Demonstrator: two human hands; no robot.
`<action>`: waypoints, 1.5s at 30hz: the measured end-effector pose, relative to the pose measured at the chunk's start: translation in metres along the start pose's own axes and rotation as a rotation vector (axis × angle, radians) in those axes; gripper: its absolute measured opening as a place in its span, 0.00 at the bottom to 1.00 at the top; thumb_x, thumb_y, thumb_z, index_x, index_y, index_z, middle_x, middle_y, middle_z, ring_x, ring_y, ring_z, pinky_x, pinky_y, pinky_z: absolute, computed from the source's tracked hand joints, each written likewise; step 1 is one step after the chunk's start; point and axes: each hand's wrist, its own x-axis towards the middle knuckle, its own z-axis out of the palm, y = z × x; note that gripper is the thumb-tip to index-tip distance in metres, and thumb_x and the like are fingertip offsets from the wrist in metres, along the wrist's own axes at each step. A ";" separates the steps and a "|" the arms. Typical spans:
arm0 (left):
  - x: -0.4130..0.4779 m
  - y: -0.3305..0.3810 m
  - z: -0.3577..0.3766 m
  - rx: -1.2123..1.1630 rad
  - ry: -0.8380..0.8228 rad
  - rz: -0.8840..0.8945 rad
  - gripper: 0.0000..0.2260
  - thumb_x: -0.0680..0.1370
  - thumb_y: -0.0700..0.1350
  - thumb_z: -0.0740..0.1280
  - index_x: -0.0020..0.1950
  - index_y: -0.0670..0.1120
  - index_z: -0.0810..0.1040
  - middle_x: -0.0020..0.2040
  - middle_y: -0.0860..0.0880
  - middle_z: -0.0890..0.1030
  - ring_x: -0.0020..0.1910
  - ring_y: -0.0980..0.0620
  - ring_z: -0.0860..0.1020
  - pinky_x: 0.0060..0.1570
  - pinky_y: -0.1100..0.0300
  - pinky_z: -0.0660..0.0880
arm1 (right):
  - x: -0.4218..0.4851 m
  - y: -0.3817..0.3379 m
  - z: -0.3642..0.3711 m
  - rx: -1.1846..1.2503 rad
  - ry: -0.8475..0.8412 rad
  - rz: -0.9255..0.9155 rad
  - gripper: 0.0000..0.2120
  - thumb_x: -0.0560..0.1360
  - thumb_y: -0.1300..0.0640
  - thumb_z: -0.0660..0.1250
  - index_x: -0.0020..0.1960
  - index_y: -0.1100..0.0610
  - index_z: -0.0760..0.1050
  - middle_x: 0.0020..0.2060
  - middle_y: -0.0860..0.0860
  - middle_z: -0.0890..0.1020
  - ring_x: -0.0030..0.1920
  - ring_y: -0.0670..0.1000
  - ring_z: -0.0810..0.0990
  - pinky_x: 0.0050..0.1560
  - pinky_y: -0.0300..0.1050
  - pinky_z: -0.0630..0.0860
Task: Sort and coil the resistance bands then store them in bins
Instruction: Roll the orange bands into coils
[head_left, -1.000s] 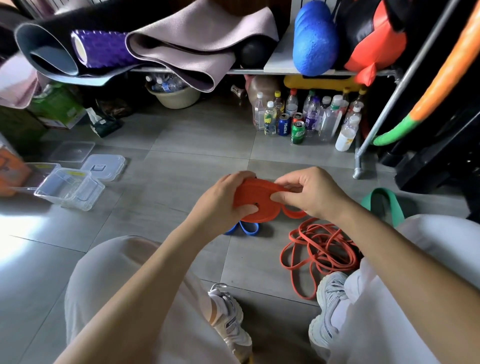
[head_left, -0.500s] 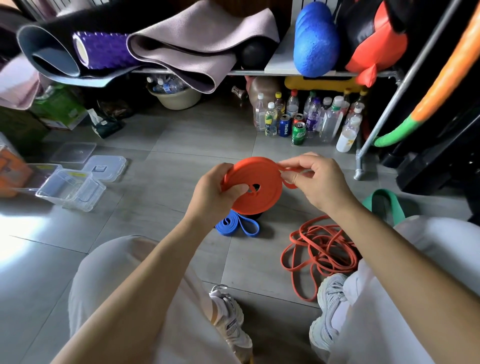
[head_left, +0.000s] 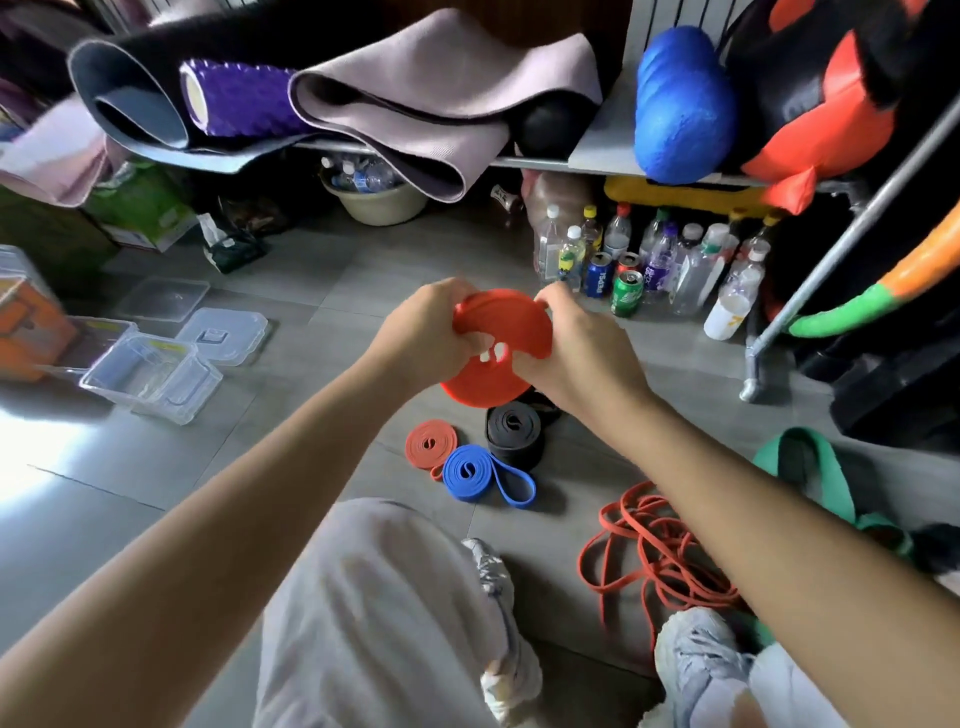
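Head view, hands: the left hand (head_left: 421, 338) and the right hand (head_left: 582, 353) are both closed on a wide, flat orange rubber resistance-band coil (head_left: 493, 358), held up above the grey tiled floor (head_left: 322, 291).
Left hand: its fingers curl over the coil's upper left edge, thumb underneath.
Right hand: it pinches the coil's right side, fingertips pressed near the small central hole.
Coil in hand: tilted disc, face turned toward the camera, tightly wound.
Coiled bands on the floor: just below the hands lie a small red rubber coil (head_left: 431, 444), a blue rubber coil (head_left: 467, 470) with a loose loop trailing to its right, and a black rubber coil (head_left: 514, 428); the three sit close together, the blue touching the black.
Uncoiled bands: a tangled heap of thin orange rubber band (head_left: 649, 545) lies by the right knee; a wide green band (head_left: 810, 467) loops behind the right forearm.
Bins: clear plastic containers (head_left: 150, 376) stand well to the left, with two clear lids (head_left: 226, 335) flat on the floor beside them.
Background: a row of plastic bottles and drink cans (head_left: 649, 265) stands under a shelf holding rolled mats (head_left: 415, 98).
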 end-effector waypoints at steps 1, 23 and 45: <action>0.008 -0.012 0.003 0.019 -0.027 -0.022 0.14 0.73 0.41 0.70 0.57 0.44 0.76 0.44 0.49 0.75 0.44 0.46 0.75 0.43 0.58 0.70 | 0.011 0.001 0.016 -0.035 -0.041 0.028 0.20 0.71 0.46 0.69 0.54 0.56 0.66 0.38 0.51 0.78 0.36 0.55 0.76 0.33 0.44 0.70; 0.135 -0.354 0.251 -0.150 -0.067 -0.703 0.15 0.71 0.42 0.69 0.58 0.49 0.78 0.57 0.48 0.80 0.57 0.47 0.76 0.46 0.62 0.67 | 0.104 0.137 0.402 0.112 -0.795 0.551 0.09 0.73 0.58 0.65 0.53 0.58 0.75 0.46 0.56 0.82 0.46 0.57 0.79 0.37 0.40 0.66; 0.150 -0.403 0.306 -0.097 -0.351 -0.413 0.17 0.74 0.42 0.68 0.63 0.49 0.76 0.62 0.49 0.77 0.62 0.46 0.72 0.54 0.61 0.65 | 0.108 0.172 0.434 0.374 -0.964 0.811 0.08 0.72 0.60 0.62 0.48 0.59 0.78 0.38 0.53 0.86 0.39 0.46 0.85 0.30 0.38 0.73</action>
